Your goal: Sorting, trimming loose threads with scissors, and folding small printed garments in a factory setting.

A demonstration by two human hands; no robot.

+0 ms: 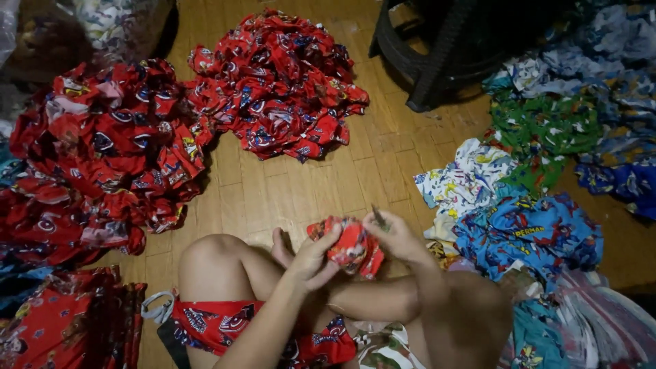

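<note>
Head camera looks steeply down, close above floor (307, 191).

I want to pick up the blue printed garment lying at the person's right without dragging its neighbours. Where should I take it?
Probably grip the blue garment at its raised, crumpled top folds, coming from above: its edges overlap the white printed piece and other clothes, so a side approach would snag them.

A wooden plank floor (287, 191) carries two red printed cloth heaps (280, 82) at eleven and nine o'clock (both crumpled), blue, green and white printed cloths (533, 225) at three, a dark chair base (437, 48) at one.
</note>
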